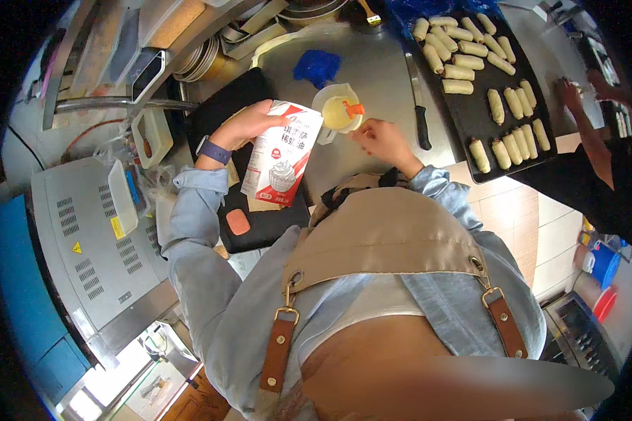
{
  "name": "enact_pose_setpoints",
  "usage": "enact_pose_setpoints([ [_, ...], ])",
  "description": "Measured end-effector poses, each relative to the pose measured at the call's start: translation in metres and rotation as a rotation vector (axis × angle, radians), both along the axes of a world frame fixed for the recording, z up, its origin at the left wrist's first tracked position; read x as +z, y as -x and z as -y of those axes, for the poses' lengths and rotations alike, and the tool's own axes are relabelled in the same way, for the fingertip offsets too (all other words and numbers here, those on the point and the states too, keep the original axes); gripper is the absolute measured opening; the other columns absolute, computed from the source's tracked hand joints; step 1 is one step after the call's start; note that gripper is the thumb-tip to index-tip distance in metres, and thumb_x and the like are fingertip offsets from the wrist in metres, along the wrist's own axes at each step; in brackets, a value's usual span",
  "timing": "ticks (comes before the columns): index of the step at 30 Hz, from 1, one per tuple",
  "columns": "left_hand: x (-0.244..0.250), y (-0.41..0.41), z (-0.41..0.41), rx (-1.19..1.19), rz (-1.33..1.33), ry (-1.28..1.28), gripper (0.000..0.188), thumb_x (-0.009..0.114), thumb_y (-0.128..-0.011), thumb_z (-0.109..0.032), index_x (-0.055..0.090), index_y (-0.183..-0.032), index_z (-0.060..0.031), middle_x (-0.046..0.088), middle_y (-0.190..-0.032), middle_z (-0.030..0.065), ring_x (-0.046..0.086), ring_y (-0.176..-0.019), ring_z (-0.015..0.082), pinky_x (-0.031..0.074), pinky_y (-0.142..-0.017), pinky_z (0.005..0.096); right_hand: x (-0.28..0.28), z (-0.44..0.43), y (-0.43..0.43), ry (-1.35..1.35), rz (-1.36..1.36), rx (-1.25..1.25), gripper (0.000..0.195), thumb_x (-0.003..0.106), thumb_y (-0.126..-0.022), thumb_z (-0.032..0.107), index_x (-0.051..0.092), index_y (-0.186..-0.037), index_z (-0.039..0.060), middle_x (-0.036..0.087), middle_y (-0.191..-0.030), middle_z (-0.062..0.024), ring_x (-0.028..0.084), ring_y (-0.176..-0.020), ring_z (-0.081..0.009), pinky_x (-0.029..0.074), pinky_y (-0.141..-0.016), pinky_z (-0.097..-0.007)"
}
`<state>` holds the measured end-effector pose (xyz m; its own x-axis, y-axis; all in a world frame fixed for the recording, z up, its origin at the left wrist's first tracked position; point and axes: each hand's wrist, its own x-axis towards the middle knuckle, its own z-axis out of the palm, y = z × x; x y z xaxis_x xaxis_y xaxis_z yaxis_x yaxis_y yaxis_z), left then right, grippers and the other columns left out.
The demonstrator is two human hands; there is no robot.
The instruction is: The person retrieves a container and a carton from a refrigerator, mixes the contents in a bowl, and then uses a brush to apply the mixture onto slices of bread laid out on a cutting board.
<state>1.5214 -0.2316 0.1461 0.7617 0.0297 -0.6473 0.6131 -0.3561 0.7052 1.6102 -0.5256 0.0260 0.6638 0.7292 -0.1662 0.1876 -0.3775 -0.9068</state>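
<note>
My left hand [250,123] grips a red and white cream carton [282,158], which bears writing and a picture of a cream-topped cupcake. It is tilted, its upper end beside a translucent plastic jug [322,105]. Pale yellow liquid [336,117] fills part of the jug, and an orange piece [353,109], too small to name, shows at its right inside. Close to the jug's lower right rim is my right hand [382,142], fingers curled together; whether anything is pinched between them is hidden.
Right of the jug lies a long knife with a black handle [423,128]. Farther right, a black baking tray [455,118] carries several rolled dough pieces [463,61]. A second dark tray [289,223] is under the carton. Another person's arm [584,126] works at far right. Blue plastic [317,67] lies behind the jug.
</note>
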Motion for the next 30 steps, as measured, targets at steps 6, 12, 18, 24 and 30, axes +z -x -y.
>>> enact_pose_setpoints([
  [6,0.006,-0.027,0.015,-0.054,-0.067,-0.085,0.037,0.067,-0.083,-0.02,0.057,-0.105,0.0076,0.067,-0.094,0.0136,0.066,-0.078,0.0179,0.053,-0.063,0.0307,0.02,-0.006,0.001,-0.05,-0.101,-0.012,0.045,0.067,-0.083,0.043,0.067,-0.088,-0.0014,0.067,-0.066,-0.0152,0.067,-0.058,-0.027,0.052,-0.058,-0.0374],
  [12,-0.003,-0.031,0.01,-0.181,0.035,-0.396,0.043,0.069,-0.077,-0.026,0.059,-0.1,0.0098,0.067,-0.092,0.0193,0.067,-0.079,0.0239,0.052,-0.067,0.0347,0.027,-0.005,-0.009,-0.074,0.189,-0.119,0.038,0.068,-0.085,0.037,0.063,-0.084,-0.0014,0.063,-0.06,-0.0121,0.063,-0.051,-0.0194,0.047,-0.047,-0.0315],
  [18,0.01,-0.034,0.025,-0.293,0.035,-0.461,0.046,0.071,-0.074,-0.029,0.059,-0.099,0.0078,0.066,-0.096,0.0237,0.067,-0.086,0.0291,0.051,-0.072,0.0373,0.032,-0.005,-0.017,0.015,0.233,-0.146,0.044,0.068,-0.082,0.04,0.063,-0.104,0.0027,0.065,-0.065,-0.0142,0.065,-0.057,-0.0314,0.051,-0.053,-0.0405],
  [24,-0.004,-0.026,0.014,-0.3,0.093,-0.526,0.045,0.071,-0.075,-0.03,0.059,-0.098,0.006,0.065,-0.096,0.0251,0.066,-0.089,0.033,0.051,-0.073,0.0388,0.03,-0.01,-0.022,-0.062,0.271,-0.185,0.05,0.066,-0.084,0.041,0.057,-0.115,0.0035,0.066,-0.068,-0.014,0.065,-0.059,-0.0314,0.051,-0.054,-0.0413],
  [30,0.0,-0.006,0.01,-0.304,0.213,-0.505,0.045,0.071,-0.077,-0.032,0.054,-0.099,0.0032,0.065,-0.095,0.0236,0.065,-0.089,0.0333,0.05,-0.072,0.0385,0.034,-0.014,-0.026,-0.083,0.236,-0.16,0.05,0.066,-0.084,0.041,0.057,-0.116,0.0027,0.066,-0.069,-0.0138,0.066,-0.06,-0.0303,0.051,-0.054,-0.0398],
])
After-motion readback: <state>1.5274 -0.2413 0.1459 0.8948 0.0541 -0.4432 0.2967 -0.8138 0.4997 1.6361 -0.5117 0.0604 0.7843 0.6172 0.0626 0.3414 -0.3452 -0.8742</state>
